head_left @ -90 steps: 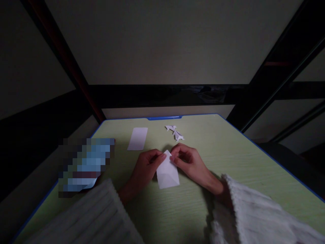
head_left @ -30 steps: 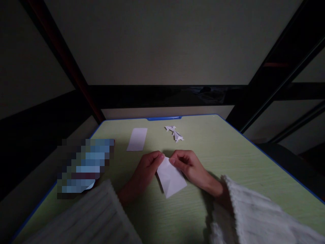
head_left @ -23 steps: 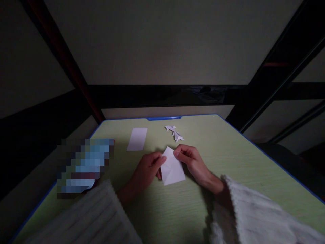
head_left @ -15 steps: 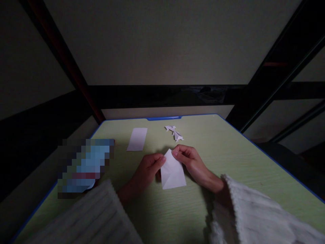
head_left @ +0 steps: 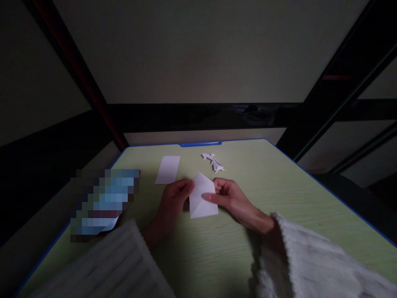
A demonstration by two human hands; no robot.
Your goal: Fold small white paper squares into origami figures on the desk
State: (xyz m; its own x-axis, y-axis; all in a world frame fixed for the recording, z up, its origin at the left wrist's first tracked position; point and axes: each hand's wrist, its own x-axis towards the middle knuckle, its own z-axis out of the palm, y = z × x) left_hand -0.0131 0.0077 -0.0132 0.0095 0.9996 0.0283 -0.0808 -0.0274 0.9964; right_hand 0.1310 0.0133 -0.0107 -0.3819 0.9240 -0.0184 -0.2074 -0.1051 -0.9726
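Between my hands is a small white sheet of paper (head_left: 198, 207), folded to a point at its far end and creased across its lower half. My left hand (head_left: 176, 199) pinches its left edge near the point. On the other side my right hand (head_left: 231, 199) grips the right edge, thumb lying flat on the paper's face and fingers curled behind. Beyond the hands lie small folded white paper figures (head_left: 213, 161), touching one another. A flat white paper rectangle (head_left: 168, 169) rests to their left.
The pale green table (head_left: 294, 207) has a blue rim with a raised blue handle (head_left: 201, 144) at the far edge. A blurred-out flat object with a dark red edge (head_left: 107, 203) lies at the left. A wall panel (head_left: 198, 54) stands behind the table.
The folded paper has shifted left and slightly away from me, along with my left hand. My right thumb has slid from near the point down onto the paper's face.
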